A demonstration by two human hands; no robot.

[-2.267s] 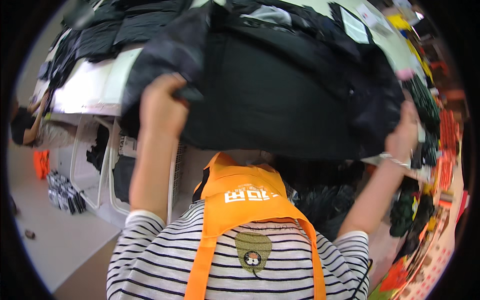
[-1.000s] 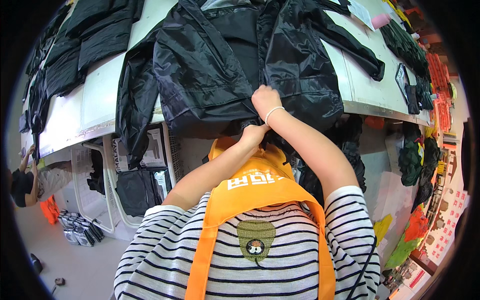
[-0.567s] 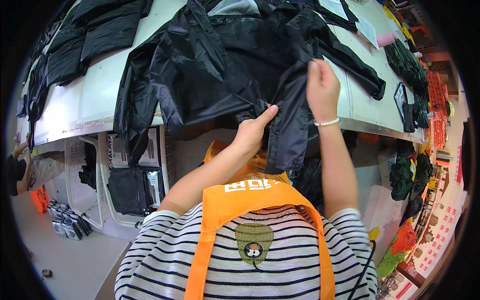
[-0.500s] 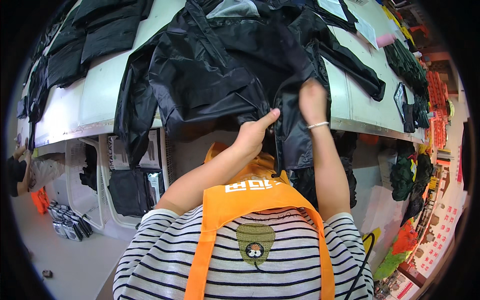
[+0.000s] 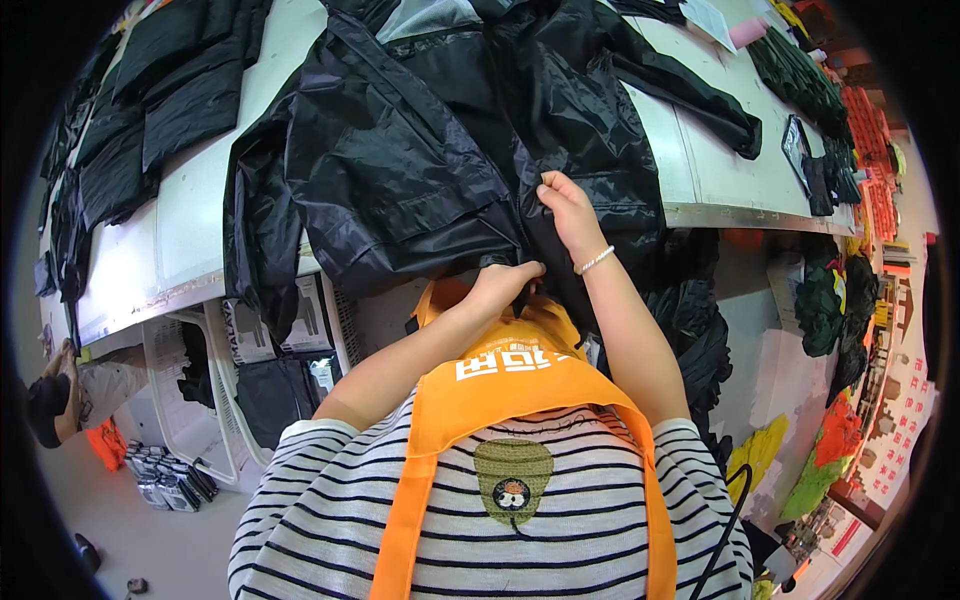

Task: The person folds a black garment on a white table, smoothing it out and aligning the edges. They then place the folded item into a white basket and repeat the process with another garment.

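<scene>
- Left hand (image 5: 505, 283) pinches the lower front edge of the black jacket (image 5: 420, 150), apparently anchoring it.
- Right hand (image 5: 567, 215), just above, grips the same edge, keeping it taut.
- Beyond both hands, the jacket lies spread on the white bench (image 5: 190, 215), its hem overhanging.

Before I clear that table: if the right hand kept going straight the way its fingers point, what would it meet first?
The right hand already pinches the black jacket at its front edge. Its fingers point up and left, so it would likely just press further into that jacket's fabric over the table; depth is unclear.
</scene>
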